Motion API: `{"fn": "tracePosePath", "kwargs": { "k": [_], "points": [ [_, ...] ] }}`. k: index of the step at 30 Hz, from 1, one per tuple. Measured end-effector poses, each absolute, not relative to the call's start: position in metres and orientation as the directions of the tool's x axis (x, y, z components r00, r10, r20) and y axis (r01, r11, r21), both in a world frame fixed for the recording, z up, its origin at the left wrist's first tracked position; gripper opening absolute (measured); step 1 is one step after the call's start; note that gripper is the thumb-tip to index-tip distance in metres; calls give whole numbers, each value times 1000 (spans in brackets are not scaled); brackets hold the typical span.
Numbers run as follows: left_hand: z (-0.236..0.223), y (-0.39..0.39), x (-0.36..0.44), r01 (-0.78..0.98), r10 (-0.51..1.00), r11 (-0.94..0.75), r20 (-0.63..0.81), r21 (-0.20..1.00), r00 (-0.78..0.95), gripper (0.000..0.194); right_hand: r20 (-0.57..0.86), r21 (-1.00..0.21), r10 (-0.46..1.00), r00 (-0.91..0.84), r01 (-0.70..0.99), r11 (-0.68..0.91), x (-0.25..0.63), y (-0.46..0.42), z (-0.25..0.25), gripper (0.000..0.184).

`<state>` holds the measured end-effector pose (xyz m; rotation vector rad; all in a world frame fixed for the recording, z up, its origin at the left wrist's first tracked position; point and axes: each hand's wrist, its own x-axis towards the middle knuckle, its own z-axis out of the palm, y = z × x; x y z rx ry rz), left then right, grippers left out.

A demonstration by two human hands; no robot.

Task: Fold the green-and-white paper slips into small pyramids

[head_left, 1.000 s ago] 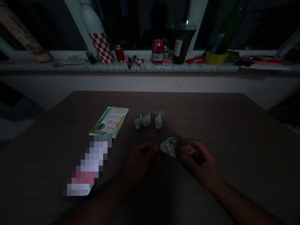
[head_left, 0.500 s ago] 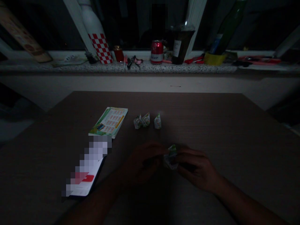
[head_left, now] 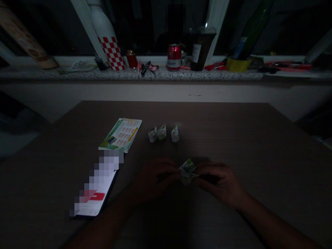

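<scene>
A small folded piece of printed paper [head_left: 187, 167], green and white, is held between my two hands above the table. My left hand [head_left: 158, 178] pinches its left side between thumb and fingers. On the opposite side, my right hand [head_left: 219, 180] pinches a pointed corner of it. Three similar folded paper pieces stand farther back on the table: one at the left [head_left: 153, 135], a second touching or nearly touching it [head_left: 162, 132], and a third [head_left: 174, 134] a little apart to the right. Dim light hides detail of the folds.
A stack of printed sheets [head_left: 120, 133] lies left on the brown table [head_left: 228, 128], with a lit phone [head_left: 97, 197] in front of it. On the windowsill stand a checkered bottle [head_left: 111, 52], a red can [head_left: 174, 57], a plastic cup [head_left: 201, 52] and a green bottle [head_left: 252, 33].
The paper between my hands has turned and opened out somewhat, showing more of its green face. My left fingers have shifted from reaching over it to pinching its left edge.
</scene>
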<state>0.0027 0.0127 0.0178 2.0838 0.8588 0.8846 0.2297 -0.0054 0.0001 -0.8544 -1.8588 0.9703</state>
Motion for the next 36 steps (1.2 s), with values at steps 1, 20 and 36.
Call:
{"fn": "tracePosePath", "kwargs": {
  "k": [1, 20, 36],
  "points": [
    [18, 12, 3, 286, 785, -516, 312, 808, 535, 11, 363, -875, 849, -384, 172, 452, 228, -6, 0, 6],
    [16, 3, 15, 245, 927, -197, 99, 949, 362, 7, 409, -883, 868, -281, 117, 454, 223, -12, 2, 15],
    [10, 4, 19, 121, 810, 38, -102, 992, 577, 16, 428, -833, 780, -457, 135, 536, 221, -18, 5, 15]
  ]
}}
